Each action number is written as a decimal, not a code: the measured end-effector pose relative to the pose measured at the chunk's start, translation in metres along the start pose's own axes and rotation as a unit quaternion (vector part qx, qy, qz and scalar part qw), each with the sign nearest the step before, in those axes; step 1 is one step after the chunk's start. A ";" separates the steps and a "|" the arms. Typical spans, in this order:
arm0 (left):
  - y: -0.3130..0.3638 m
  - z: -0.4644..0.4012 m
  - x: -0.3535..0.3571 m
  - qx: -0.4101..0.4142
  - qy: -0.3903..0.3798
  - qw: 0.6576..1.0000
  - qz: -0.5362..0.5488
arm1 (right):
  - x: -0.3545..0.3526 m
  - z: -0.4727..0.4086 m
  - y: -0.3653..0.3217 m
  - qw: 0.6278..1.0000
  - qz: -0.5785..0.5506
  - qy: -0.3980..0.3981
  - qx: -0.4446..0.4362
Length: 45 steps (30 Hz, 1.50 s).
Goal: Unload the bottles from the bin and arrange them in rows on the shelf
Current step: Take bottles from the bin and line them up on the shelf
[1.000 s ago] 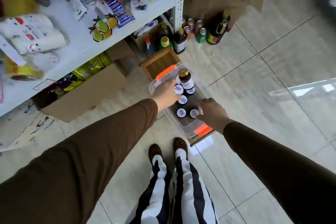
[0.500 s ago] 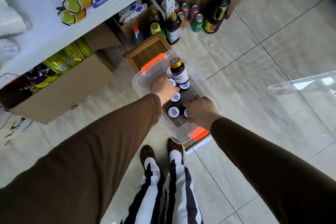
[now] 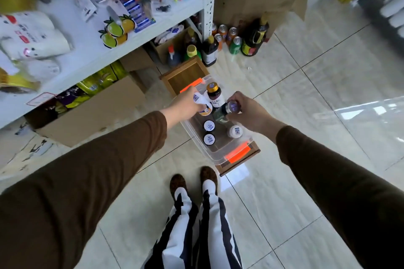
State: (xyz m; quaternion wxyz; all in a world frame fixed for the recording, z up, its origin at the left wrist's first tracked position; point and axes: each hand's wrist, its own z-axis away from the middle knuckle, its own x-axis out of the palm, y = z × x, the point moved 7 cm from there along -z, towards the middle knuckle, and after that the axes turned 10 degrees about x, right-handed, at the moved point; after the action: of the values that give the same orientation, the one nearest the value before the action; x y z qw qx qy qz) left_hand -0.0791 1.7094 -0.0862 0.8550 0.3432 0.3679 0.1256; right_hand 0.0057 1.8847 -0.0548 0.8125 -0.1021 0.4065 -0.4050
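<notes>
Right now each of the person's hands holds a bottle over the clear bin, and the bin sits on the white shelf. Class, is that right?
Not quite. The head view shows the clear bin on a wooden box on the floor, not the shelf. The left hand and right hand do each hold a bottle.

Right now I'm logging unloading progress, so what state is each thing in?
Left hand: grips a white bottle, lifted, tilted.
Right hand: grips a dark bottle, lifted, tilted.
Clear bin: lidless, on a wooden tray.
Gold-capped bottle: upright in the bin.
Three capped bottles: upright in the bin.
</notes>
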 end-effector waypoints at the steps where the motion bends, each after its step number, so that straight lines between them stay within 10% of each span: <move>1: 0.012 0.010 -0.019 0.005 0.013 0.999 0.030 | -0.017 0.007 -0.015 0.999 -0.032 0.007 -0.012; 21: 0.221 0.254 -0.364 0.176 0.247 0.940 0.159 | -0.235 0.198 -0.347 0.933 -0.213 0.068 -0.283; 45: 0.115 0.359 -0.558 0.187 0.318 0.907 0.203 | -0.151 0.220 -0.609 0.912 -0.118 0.072 -0.387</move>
State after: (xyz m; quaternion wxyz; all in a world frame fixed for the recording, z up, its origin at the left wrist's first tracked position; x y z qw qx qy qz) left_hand -0.2071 1.3555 0.4720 0.5686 0.5061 0.5597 0.3274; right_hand -0.2329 1.5646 0.4768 0.6243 -0.4264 0.5734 -0.3157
